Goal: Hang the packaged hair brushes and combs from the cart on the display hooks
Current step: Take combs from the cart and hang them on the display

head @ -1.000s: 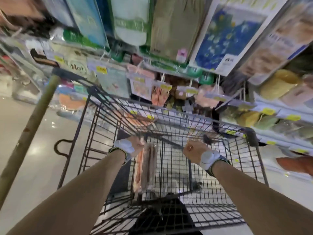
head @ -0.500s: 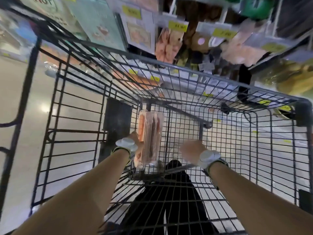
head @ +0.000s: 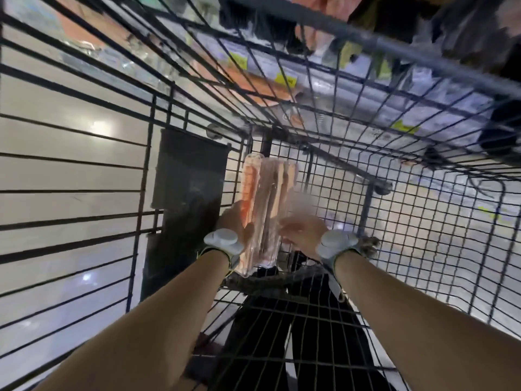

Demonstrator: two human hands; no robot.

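— Comb pack, clear wrap, orange-pink contents: location?
— Head view. Inside the cart basket, toward its near end, between both hands, low centre of view.
— Long axis?
— Runs away from the body: near end by the wrists, far end toward the basket's far corner.
— Left hand?
— Wraps the pack's left edge from behind. Fingers mostly hidden by the wrap; grips, by the look of it.
— Right hand?
— Touches the lower right edge. Blurred: grip or mere contact, cannot tell.
— Nearer hand?
— Neither. Level on either side, the left with the surer hold.
— Display shelf?
— Beyond the basket's far wall, up and ahead, yellow price tags along it. Hooks too blurred to pick out.
— Next move?
— Probably calls for raising the pack over the rim and forward. Hang-hole end: not legible.
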